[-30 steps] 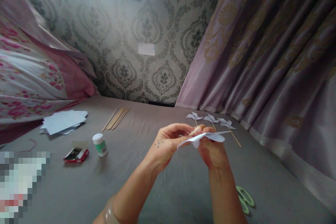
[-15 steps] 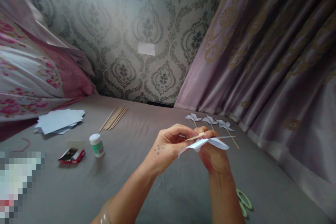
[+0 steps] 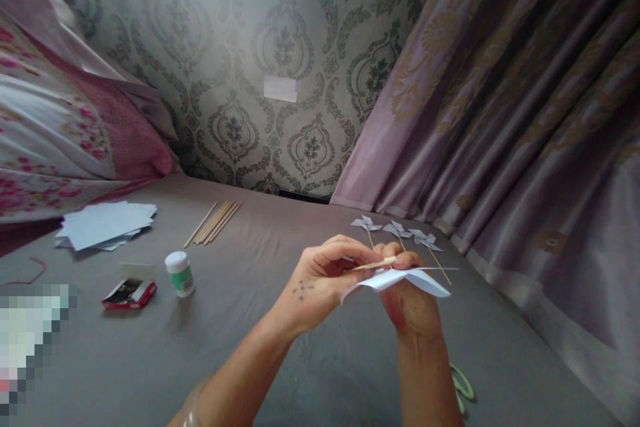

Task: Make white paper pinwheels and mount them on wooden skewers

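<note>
Both hands meet in front of me, over the bed-like grey surface. My left hand (image 3: 327,277) is closed, thumb and fingers pinching a thin wooden stick (image 3: 374,265). Just below the stick, a white paper pinwheel (image 3: 400,276) is held tilted, its curved blades spreading to both sides. My right hand (image 3: 413,303) is closed around the pinwheel's centre and the stick's end; its fingertips are partly hidden by the paper. Beyond the hands lie several similar pinwheels on sticks, one of them a finished-looking pinwheel (image 3: 425,239) at the right.
To the left are stacked white paper sheets (image 3: 107,225), several wooden sticks (image 3: 217,223), a small open red box (image 3: 131,293) and a white-capped bottle (image 3: 180,275). Green-handled scissors (image 3: 464,383) lie beside my right forearm. A curtain (image 3: 480,113) hangs along the right.
The pinwheel has turned slightly, its right blade now reaching farther right and lower. Both hands keep their grip in nearly the same place. The camera view has shifted a little.
</note>
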Tool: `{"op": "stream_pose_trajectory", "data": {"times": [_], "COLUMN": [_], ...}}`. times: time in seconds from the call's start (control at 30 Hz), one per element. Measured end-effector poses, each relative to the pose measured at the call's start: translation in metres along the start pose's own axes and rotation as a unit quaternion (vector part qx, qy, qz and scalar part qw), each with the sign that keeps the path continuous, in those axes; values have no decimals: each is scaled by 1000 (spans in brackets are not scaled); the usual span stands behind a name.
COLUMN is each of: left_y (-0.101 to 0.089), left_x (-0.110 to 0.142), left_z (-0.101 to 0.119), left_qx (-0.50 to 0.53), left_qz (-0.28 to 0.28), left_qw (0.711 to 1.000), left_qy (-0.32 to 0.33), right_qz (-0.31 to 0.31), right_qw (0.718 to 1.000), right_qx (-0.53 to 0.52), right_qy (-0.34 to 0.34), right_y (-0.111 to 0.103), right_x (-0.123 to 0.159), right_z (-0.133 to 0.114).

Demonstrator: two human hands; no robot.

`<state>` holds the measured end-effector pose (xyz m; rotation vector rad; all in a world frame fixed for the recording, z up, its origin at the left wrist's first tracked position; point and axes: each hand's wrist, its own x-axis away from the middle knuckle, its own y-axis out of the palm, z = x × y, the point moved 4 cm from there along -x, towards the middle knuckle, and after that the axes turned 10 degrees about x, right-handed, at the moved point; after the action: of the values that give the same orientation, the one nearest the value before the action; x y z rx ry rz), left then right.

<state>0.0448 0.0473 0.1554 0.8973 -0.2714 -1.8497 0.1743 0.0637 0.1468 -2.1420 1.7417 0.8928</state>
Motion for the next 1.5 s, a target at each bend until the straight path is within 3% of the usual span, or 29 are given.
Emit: {"op": "stream_pose_trajectory", "data": {"times": [0.6,0.83,1.13,1.5], "left_y": [1,-14,-46,-66], "left_x": [1,-3,-11,-14], "left_z": [6,5,-33,-68], "left_qx": [-54,-77,0,62], "left_qz": [-18,4,98,169], "left_qw": [998,997,991,977], "left_qy": [24,17,-87,-113], "right_qz": [24,92,141,165], "right_qw": [1000,994,977,954], "right_qx": [11,49,99,162], "right_qy": [-14,31,126,192], "right_y": [0,-10,-13,-18], "right_x": [-2,2,2,-1], "right_z": [-3,17,43,60]}}
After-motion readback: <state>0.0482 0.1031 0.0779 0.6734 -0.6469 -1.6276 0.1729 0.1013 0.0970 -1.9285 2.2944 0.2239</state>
